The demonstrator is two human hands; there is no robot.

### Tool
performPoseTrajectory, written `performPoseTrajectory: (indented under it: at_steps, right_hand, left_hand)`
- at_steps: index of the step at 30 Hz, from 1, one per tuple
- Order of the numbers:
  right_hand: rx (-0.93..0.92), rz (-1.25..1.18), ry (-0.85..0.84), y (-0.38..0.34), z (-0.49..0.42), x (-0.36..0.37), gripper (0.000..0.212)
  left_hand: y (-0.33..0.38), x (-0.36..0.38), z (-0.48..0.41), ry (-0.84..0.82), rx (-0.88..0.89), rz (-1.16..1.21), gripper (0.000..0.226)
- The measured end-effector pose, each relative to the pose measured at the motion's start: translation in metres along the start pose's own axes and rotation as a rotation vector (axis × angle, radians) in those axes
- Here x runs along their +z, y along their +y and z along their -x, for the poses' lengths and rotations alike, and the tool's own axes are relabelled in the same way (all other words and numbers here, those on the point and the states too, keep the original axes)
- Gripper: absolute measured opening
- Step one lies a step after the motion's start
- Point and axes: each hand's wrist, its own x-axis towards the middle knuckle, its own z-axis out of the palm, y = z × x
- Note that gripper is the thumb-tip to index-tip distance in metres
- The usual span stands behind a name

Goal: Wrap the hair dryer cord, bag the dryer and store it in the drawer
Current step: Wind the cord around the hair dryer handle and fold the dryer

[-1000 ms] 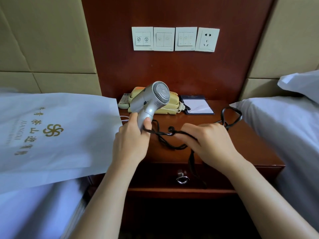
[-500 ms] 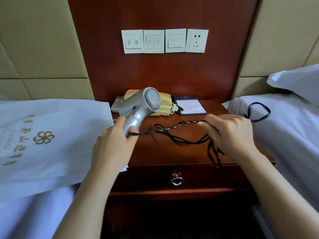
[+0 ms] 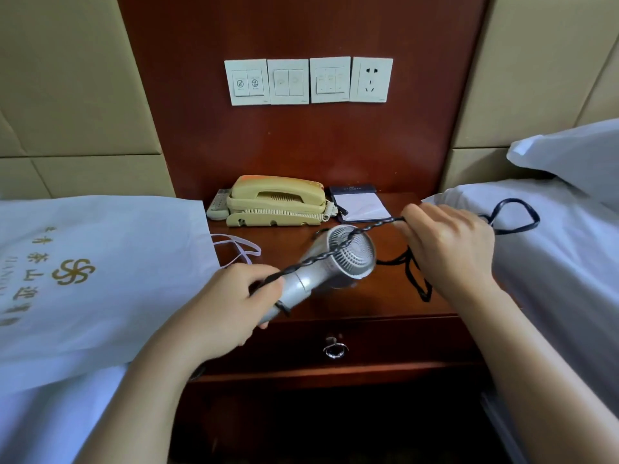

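Observation:
My left hand grips the handle of the silver hair dryer above the nightstand, with the grille facing me. The twisted black cord runs taut from the handle across the dryer's body up to my right hand, which pinches it. Loose cord hangs below that hand and a loop lies on the right bed. A white bag with a gold logo lies on the left bed. The drawer with its ring pull is closed.
A yellow telephone, a remote and a notepad sit at the back of the wooden nightstand. Switch plates and a socket are on the wall panel. White beds flank both sides, with a pillow at right.
My left hand has turned the dryer down and rightward, so the grille faces me. My right hand lifted the cord up and across the dryer's body.

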Motion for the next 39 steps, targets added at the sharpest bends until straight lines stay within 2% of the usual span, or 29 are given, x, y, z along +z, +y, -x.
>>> performPoseTrajectory:
  at_steps: [5, 8, 10, 14, 17, 18, 20, 25, 27, 30, 34, 37, 39]
  right_hand:
    - [0.021, -0.042, -0.093, 0.009, 0.004, 0.001, 0.048]
    - [0.035, -0.144, -0.19, 0.01, 0.014, 0.005, 0.047]
    - [0.031, -0.208, -0.221, 0.005, 0.017, 0.005, 0.037]
    - [0.011, -0.29, -0.196, -0.013, 0.015, 0.0, 0.026]
    - [0.003, -0.313, -0.306, -0.017, 0.019, 0.01, 0.034]
    - [0.002, -0.304, -0.357, -0.018, 0.02, 0.013, 0.039]
    - [-0.015, -0.265, -0.424, -0.022, 0.023, 0.016, 0.044]
    - [-0.075, -0.332, -0.609, -0.043, 0.022, 0.004, 0.04]
    - [-0.118, -0.406, -0.628, -0.051, 0.018, -0.004, 0.038]
    - [-0.197, -0.469, -0.562, -0.06, 0.006, -0.021, 0.029]
    - [-0.136, -0.62, -0.565, -0.064, -0.004, -0.03, 0.029]
    - [-0.093, -0.683, -0.578, -0.066, -0.008, -0.032, 0.03]
    - [-0.083, -0.697, -0.572, -0.067, -0.009, -0.033, 0.032]
  left_hand:
    - [0.014, 0.009, 0.005, -0.254, -0.011, 0.078, 0.035]
    - [0.012, 0.007, 0.0, -0.318, -0.042, 0.182, 0.036]
    - [0.009, 0.006, 0.003, -0.332, -0.047, 0.28, 0.035]
    - [0.002, 0.006, -0.003, -0.292, -0.08, 0.501, 0.046]
    - [-0.012, -0.002, -0.021, -0.162, -0.299, 0.507, 0.039]
    - [-0.014, -0.001, -0.022, -0.221, -0.261, 0.644, 0.041]
    - [-0.013, 0.002, -0.027, -0.153, -0.223, 0.92, 0.047]
    - [-0.017, 0.003, -0.031, 0.063, -0.201, 1.063, 0.041]
    - [-0.02, 0.001, -0.036, 0.123, -0.246, 1.069, 0.038]
    - [-0.028, 0.002, -0.039, 0.252, -0.307, 0.981, 0.039]
    - [-0.02, 0.01, -0.038, 0.414, -0.257, 0.77, 0.028]
    - [-0.018, 0.014, -0.036, 0.396, -0.192, 0.631, 0.016]
    - [-0.02, 0.017, -0.035, 0.347, -0.164, 0.489, 0.023]
